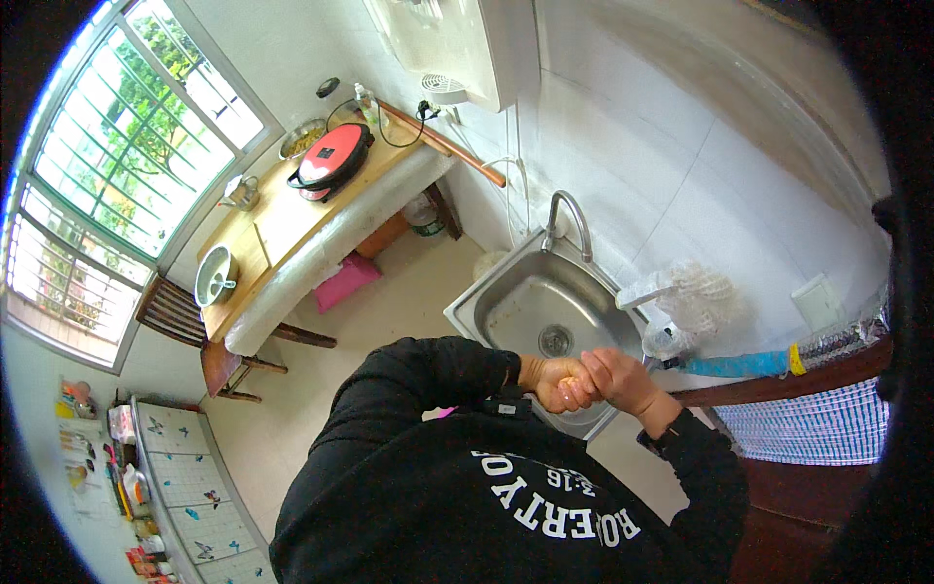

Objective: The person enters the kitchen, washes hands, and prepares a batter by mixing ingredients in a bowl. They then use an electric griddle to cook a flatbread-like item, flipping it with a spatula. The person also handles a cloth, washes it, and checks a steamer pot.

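My left hand (560, 382) and my right hand (619, 379) are pressed together over the near edge of a stainless steel sink (536, 303). The left fingers are curled, and the right fingers lie across them. Their skin looks wet. No object shows between the palms, though their inner sides are hidden. Beyond the hands, the drain (555, 340) sits in the basin's floor. A curved metal faucet (563, 212) rises at the far rim; no stream of water can be made out from it.
Right of the sink are a crumpled clear plastic bag (704, 296) and a blue-wrapped pipe (740, 365). At far left, a wooden table (292, 219) bears a red electric griddle (336, 157), a metal kettle (241, 193) and a bowl (217, 274). A wooden chair (219, 369) stands beside it.
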{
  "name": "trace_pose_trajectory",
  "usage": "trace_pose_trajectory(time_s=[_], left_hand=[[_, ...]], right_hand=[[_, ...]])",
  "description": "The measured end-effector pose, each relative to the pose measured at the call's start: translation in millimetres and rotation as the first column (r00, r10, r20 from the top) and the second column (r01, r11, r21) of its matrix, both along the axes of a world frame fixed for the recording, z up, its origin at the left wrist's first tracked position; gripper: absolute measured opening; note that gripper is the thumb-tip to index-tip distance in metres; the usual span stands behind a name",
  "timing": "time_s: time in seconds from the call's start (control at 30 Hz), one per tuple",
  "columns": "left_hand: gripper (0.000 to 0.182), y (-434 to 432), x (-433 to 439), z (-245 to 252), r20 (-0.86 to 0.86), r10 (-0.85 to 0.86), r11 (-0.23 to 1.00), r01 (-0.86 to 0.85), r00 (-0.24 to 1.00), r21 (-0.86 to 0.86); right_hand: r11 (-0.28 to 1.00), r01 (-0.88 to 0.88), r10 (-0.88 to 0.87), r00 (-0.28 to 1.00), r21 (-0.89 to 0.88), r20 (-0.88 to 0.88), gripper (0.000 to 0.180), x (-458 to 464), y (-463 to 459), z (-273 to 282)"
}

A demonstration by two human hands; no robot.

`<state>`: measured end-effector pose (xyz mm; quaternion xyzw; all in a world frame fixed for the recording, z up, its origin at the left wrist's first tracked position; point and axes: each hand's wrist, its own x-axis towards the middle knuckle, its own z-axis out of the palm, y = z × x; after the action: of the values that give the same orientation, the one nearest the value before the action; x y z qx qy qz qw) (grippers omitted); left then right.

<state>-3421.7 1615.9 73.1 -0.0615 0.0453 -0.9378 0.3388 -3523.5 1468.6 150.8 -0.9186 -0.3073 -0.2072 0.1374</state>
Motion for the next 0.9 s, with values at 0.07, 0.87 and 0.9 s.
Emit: trace_pose_trajectory(time_s=[0.07, 0.87, 0.9], left_hand=[[0.015, -2, 3, 8, 0.066, -0.027, 0.999, 0.029, 0.997, -0.037], [0.022, -13, 5, -94, 0.479, 0.575, 0.818, 0.473, -0.663, -0.328], [0.025, -9, 1, -85, 0.532, 0.497, 0.865, 0.343, -0.686, -0.366]], right_hand=[[1.000, 0.026, -0.026, 0.999, 0.012, 0.034, 0.036, 2, 2, -1], [0.876, 0.308, -0.478, 0.456, -0.370, -0.751, 0.046, 30, 19, -77], [0.878, 0.333, -0.465, 0.431, -0.343, -0.773, 0.056, 29, 16, -80]])
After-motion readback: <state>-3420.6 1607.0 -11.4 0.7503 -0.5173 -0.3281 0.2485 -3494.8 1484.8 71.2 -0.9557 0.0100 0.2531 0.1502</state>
